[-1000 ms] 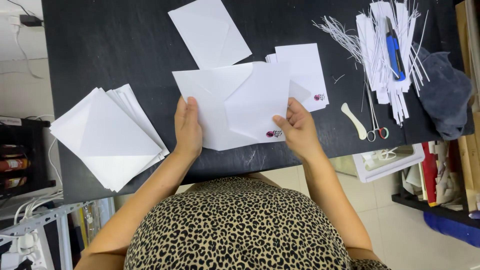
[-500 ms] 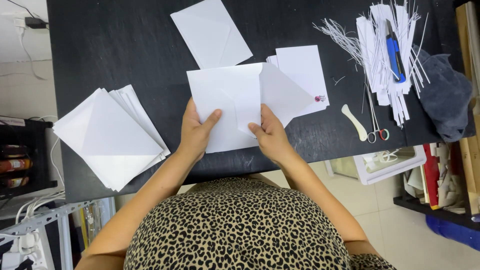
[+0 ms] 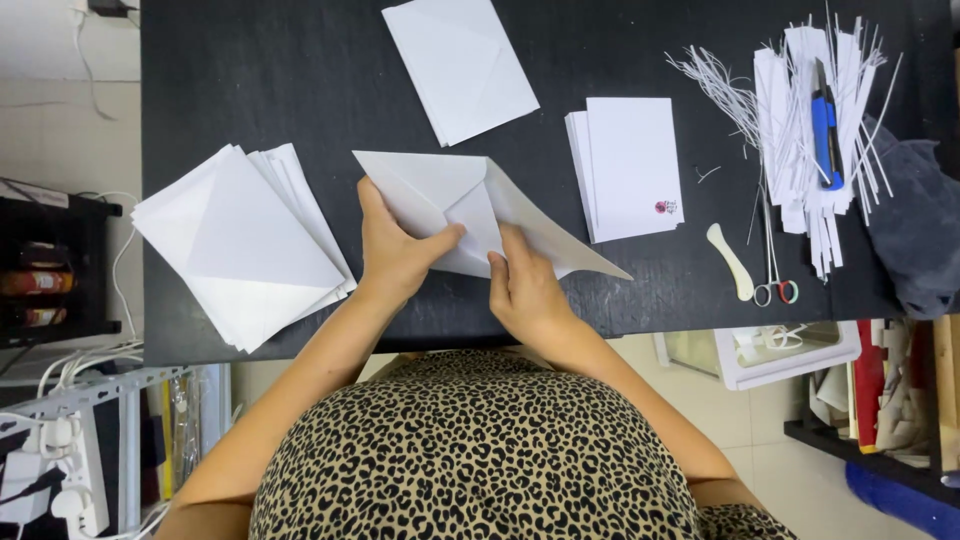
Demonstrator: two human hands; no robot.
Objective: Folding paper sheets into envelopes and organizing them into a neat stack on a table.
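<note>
Both hands are folding a white paper sheet (image 3: 470,205) at the black desk (image 3: 260,90) edge — the left hand (image 3: 400,250) pinching its near flap, the right hand (image 3: 525,290) pressing flat just beside that grip; firm pressure along the fold line should be keeping the crease crisp.

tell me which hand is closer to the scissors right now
Right. The right hand presses the folded white sheet near the table's middle, with the scissors further out on its side. The left hand grips the sheet's opposite edge, beyond the right hand.
</note>
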